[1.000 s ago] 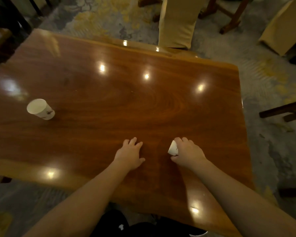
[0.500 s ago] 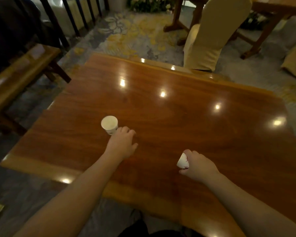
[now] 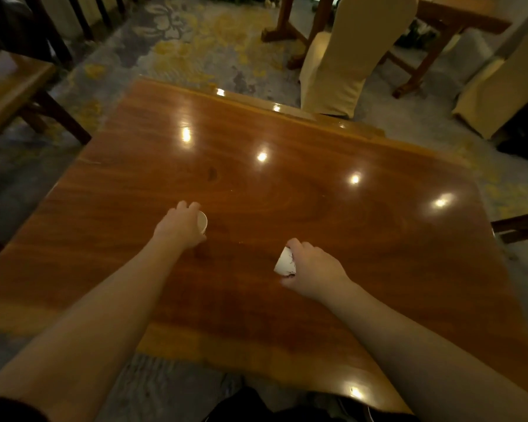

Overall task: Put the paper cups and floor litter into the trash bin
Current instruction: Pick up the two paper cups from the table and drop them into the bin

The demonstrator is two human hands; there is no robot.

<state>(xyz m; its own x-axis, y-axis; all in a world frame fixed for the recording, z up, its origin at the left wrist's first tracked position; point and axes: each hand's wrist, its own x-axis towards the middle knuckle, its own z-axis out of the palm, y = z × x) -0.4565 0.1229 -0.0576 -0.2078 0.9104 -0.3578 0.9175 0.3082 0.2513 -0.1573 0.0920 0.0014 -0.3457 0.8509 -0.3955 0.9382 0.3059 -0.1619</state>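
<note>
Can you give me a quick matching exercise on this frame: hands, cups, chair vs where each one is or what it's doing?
Column 1:
1. left hand
2. right hand
3. covered chair
4. wooden table

Column 2:
A. stands past the table's far edge
B. grips a cup with dark markings
C. glossy, reflecting ceiling lights
D. closes around a plain white cup

Pairs: 1-D, 2-B, 3-A, 4-C

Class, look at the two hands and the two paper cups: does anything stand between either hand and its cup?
Nothing visible does. The left hand is closed around one paper cup and the right hand around the other cup, over the wooden table. No trash bin is in view.
</note>
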